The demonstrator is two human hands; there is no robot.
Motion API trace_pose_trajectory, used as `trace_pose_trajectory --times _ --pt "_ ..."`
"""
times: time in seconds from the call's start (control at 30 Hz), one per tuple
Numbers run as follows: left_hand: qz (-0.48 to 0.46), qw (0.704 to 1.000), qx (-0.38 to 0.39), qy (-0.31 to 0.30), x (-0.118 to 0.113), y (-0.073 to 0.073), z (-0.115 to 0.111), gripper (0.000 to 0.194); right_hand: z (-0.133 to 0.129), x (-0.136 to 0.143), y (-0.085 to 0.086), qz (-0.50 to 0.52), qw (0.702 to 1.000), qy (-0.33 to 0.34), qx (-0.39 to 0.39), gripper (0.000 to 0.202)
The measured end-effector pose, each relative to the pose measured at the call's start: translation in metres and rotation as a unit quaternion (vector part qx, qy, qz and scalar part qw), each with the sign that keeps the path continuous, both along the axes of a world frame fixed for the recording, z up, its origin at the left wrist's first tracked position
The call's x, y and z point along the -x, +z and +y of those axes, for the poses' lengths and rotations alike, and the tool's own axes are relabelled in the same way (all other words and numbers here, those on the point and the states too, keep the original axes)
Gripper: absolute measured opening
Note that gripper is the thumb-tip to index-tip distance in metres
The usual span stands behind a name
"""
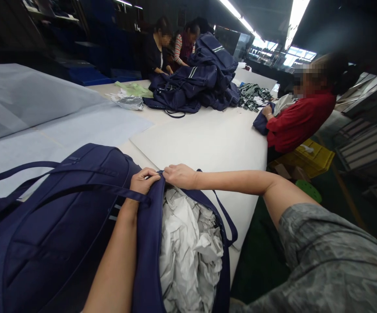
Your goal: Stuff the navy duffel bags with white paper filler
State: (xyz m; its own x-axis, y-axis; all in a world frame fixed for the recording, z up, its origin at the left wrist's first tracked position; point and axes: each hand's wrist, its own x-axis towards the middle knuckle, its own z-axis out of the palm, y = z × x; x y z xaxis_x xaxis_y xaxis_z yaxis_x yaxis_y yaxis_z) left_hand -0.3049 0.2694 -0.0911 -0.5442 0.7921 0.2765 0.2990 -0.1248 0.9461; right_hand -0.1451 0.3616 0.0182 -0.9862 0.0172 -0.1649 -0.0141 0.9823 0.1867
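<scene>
A navy bag [149,261] stands on the table in front of me, its top opening wide and filled with crumpled pale paper [188,252]. My left hand [143,180] pinches the far end of the bag's opening edge. Right beside it, my right hand [179,175] is closed on the same edge, fingers pressed together. Whether a zipper pull lies between the fingers is hidden. One strap [229,217] of the bag loops out over its right side. Another navy bag [71,226] with long handles lies close on the left, next to my left forearm.
A heap of navy bags [198,78] lies at the table's far side, near two people. Striped straps [253,94] are piled to its right. A person in a red top [305,117] handles a small navy bag at the right edge. A yellow crate [315,158] stands on the floor.
</scene>
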Motion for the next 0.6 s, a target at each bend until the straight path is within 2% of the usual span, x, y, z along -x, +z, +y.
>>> trace_pose_trajectory --times 0.13,0.27,0.4,0.47,0.6 --pt "0.005 1.0 0.017 0.008 -0.001 0.004 0.001 0.023 0.002 0.007 0.014 -0.04 0.998 -0.045 0.03 0.024" --pt "0.015 0.999 0.033 0.002 0.0 0.006 0.006 0.022 0.014 0.024 0.028 -0.067 0.989 -0.111 0.07 0.02" --pt "0.025 0.999 0.042 0.001 0.002 0.003 0.016 0.023 0.031 0.041 0.041 -0.189 0.957 -0.173 0.137 0.023" --pt "0.03 0.998 0.046 -0.002 0.005 0.001 0.021 0.023 0.035 0.044 0.043 -0.218 0.953 -0.152 0.146 0.024" --pt "0.042 0.997 0.059 -0.015 0.009 0.003 0.024 0.024 0.03 0.036 0.045 -0.147 0.984 -0.033 0.09 0.023"
